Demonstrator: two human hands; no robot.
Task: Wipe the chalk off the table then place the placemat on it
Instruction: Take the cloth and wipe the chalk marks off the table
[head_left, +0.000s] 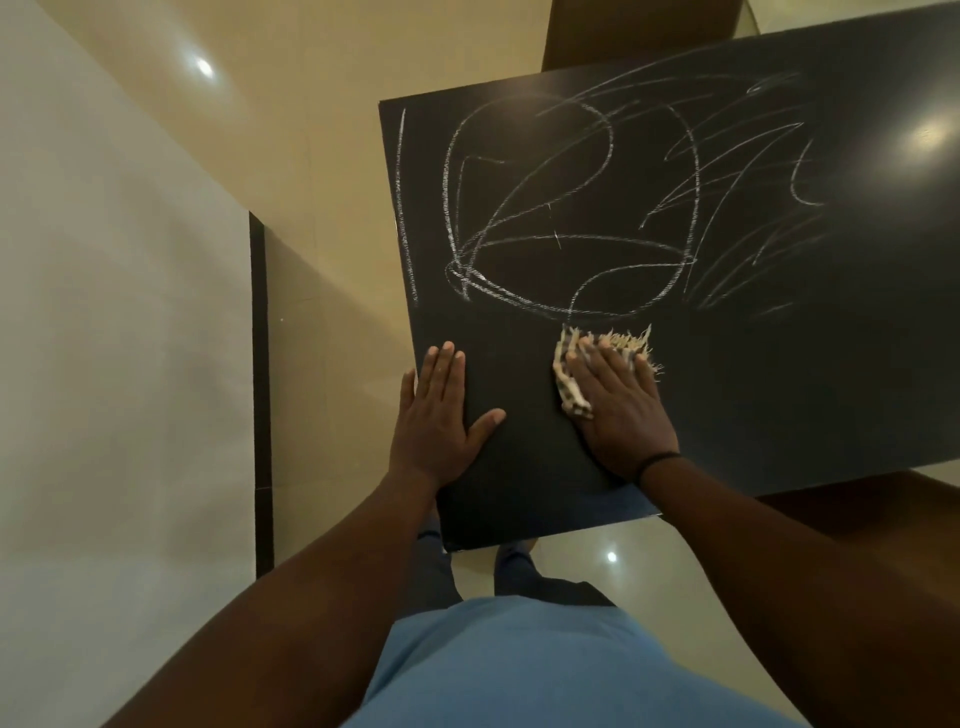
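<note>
The left hand (441, 415) lies flat on the black table (779, 389) near its left edge, fingers straight and together, thumb spread out toward the right hand. It holds nothing.

Just to the right of it, with a strip of bare tabletop between the two, the right hand (618, 410) presses flat on a folded cloth (574, 384). The fingers are extended over the cloth, not curled round it. The cloth is light with darker stripes; its frayed fringe shows beyond the fingertips and its folded edge shows on the thumb side of the hand. A dark band (657, 460) sits on the right wrist.

The chalk marks (571, 218) lie beyond both hands, on the far side of the fingertips: white loops and a long stroke ahead of the left hand and cloth, with looser scribbles further right, past the right hand. The nearest chalk line runs just beyond the cloth's fringe.

Below the hands, the person's blue shirt (519, 670) is visible. The glossy tiled floor (322, 322) lies left of the left hand.
</note>
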